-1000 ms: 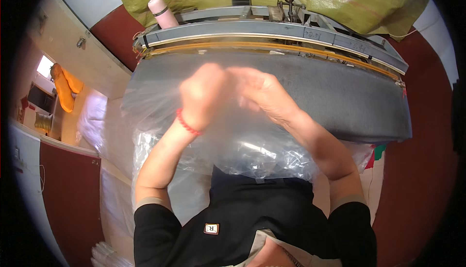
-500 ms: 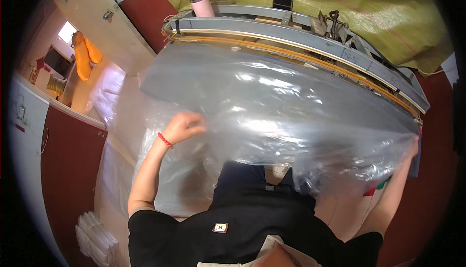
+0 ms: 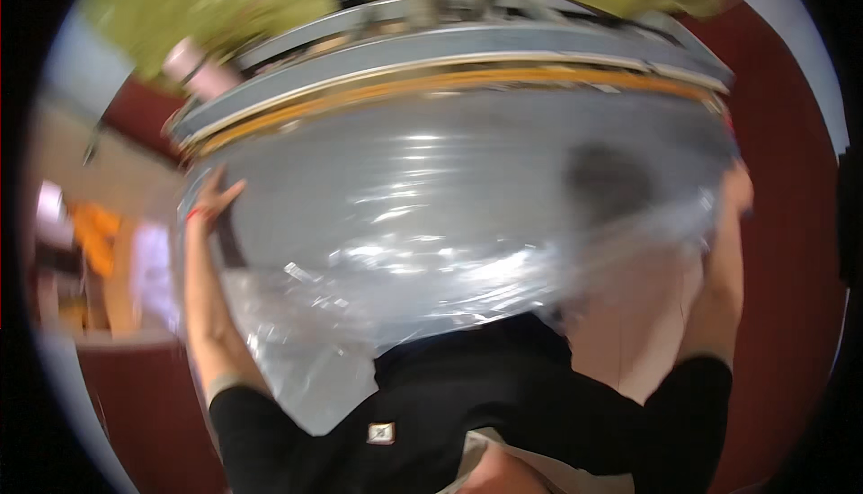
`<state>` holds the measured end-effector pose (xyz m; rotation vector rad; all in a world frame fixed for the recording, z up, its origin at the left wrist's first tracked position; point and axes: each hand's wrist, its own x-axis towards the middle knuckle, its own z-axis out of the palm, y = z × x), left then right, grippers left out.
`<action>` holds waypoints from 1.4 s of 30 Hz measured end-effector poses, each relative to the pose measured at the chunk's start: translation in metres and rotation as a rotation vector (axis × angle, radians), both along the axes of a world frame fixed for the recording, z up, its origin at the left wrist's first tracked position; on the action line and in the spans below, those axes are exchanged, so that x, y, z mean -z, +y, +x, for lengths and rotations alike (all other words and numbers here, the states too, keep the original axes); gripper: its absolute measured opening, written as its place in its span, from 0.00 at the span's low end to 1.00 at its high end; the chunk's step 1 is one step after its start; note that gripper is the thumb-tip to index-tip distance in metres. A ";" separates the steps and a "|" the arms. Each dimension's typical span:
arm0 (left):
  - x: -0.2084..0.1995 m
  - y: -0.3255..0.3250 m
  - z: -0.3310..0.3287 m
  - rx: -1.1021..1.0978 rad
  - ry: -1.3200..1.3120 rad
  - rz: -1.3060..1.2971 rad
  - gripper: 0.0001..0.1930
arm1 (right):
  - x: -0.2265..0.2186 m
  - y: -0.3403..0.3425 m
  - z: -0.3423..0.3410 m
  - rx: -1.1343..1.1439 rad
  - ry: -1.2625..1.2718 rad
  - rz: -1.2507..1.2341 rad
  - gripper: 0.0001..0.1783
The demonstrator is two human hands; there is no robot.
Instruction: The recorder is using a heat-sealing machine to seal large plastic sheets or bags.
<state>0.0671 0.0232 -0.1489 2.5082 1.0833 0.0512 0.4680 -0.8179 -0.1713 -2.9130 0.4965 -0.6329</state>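
A wide, clear plastic sheet (image 3: 360, 170) lies stretched in front of me, shiny and rippled, with its near part hanging toward my body. At its left edge my left hand (image 3: 216, 197), a red bracelet on the wrist, rests with thumb and fingers spread apart. My right hand (image 3: 737, 190) is closed on the sheet's right edge; blur softens its fingers. Beyond the sheet's far side runs a long grey metal frame (image 3: 431, 47) with an orange strip (image 3: 395, 89) along it.
A pink bottle (image 3: 200, 70) stands at the frame's left end. Behind the frame hangs yellow-green woven sheeting (image 3: 243, 0). A dark red wall (image 3: 791, 251) rises at the right. Orange items (image 3: 94, 233) show at the far left, blurred.
My left hand has moved out to the sheet's left edge, and the sheet now lies flatter and spread wider. My right hand stays at the right edge. The whole view has turned.
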 end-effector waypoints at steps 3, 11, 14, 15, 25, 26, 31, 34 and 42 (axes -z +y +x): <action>-0.001 0.016 0.014 0.097 -0.044 0.049 0.34 | 0.002 0.023 0.019 -0.036 0.023 -0.115 0.16; -0.034 -0.448 0.168 0.999 -0.253 -1.216 0.19 | 0.011 -0.004 0.025 -0.014 -0.066 0.041 0.19; -0.003 -0.556 0.180 1.121 -0.154 -1.321 0.27 | 0.009 0.000 0.024 -0.011 -0.043 0.067 0.19; 0.016 -0.588 0.187 1.211 -0.426 -0.920 0.29 | 0.010 -0.002 0.023 -0.014 -0.044 0.063 0.19; -0.008 -0.572 0.145 1.789 -0.027 -1.180 0.10 | 0.014 -0.001 0.023 -0.055 -0.084 0.020 0.19; -0.021 -0.557 0.134 1.988 -0.495 -1.160 0.09 | 0.014 0.000 0.024 -0.046 -0.069 0.002 0.19; -0.068 -0.388 0.024 1.462 -1.169 -2.053 0.18 | 0.006 -0.001 0.016 -0.041 -0.057 0.001 0.20; -0.078 -0.317 -0.057 0.714 -1.938 -2.497 0.27 | 0.019 -0.011 0.020 -0.094 -0.122 0.019 0.20; -0.084 -0.212 -0.166 0.473 -1.621 -1.219 0.25 | 0.016 -0.013 0.024 -0.044 -0.067 -0.026 0.21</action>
